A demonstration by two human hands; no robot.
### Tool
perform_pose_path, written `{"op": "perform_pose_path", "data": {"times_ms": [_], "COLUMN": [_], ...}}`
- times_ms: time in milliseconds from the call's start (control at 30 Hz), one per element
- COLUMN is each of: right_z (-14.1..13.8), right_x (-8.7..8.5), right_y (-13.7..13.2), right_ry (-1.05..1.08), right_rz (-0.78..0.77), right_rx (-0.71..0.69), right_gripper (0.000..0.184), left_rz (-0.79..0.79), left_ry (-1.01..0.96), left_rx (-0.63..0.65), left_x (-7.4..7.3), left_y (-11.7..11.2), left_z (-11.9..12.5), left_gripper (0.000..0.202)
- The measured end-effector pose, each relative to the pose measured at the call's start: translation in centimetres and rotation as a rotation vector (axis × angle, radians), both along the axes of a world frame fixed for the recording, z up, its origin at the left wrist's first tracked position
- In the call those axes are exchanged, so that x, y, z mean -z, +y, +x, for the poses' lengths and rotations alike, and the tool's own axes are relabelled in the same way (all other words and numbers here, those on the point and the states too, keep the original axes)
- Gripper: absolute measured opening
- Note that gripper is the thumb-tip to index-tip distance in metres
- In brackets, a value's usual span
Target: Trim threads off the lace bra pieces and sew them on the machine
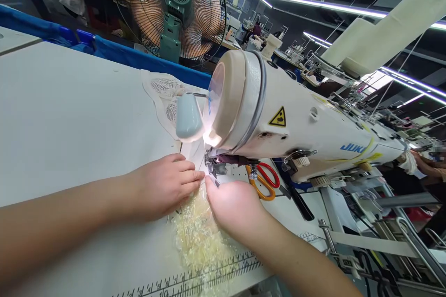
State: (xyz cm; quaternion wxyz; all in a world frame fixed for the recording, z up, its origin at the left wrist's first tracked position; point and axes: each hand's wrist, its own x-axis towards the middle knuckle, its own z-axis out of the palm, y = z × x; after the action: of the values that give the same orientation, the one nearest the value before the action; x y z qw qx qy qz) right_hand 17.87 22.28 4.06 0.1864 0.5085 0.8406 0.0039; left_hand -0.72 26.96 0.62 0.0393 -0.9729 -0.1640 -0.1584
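Pale yellow, crinkled sheer fabric [198, 234] runs under the needle area of a white sewing machine [299, 120]. My left hand [167, 185] lies on the fabric's left side, fingers stretched toward the presser foot [210, 162]. On the other side, my right hand [237, 206] is closed, its thumb close to the left fingertips and just in front of the foot. A narrow metal tip [216, 182] shows beside that thumb; whether the hand holds it I cannot tell. The right fingers are mostly hidden behind the hand.
Scissors with red and orange handles [266, 181] and a black-handled tool [302, 206] lie right of the needle. White lace [163, 86] rests behind the light-blue lamp head [189, 118]. A printed ruler [167, 285] marks the front edge. A large fan [174, 9] stands beyond the table.
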Motion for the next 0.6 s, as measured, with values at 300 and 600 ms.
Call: {"op": "perform_pose_path", "data": {"times_ms": [300, 600], "right_z": [1.5, 8.3], "right_x": [-0.5, -0.6], "right_y": [-1.3, -0.4], "right_ry": [0.069, 0.129], "right_rz": [0.089, 0.268], "right_rx": [-0.057, 0.139], "right_gripper": [0.045, 0.015], "left_rz": [-0.048, -0.017], "left_ry": [0.013, -0.001], "left_rx": [-0.041, -0.079], "left_x": [0.7, 1.4], "left_y": [0.7, 1.5], "left_z": [-0.3, -0.5], "left_gripper": [0.034, 0.038]}}
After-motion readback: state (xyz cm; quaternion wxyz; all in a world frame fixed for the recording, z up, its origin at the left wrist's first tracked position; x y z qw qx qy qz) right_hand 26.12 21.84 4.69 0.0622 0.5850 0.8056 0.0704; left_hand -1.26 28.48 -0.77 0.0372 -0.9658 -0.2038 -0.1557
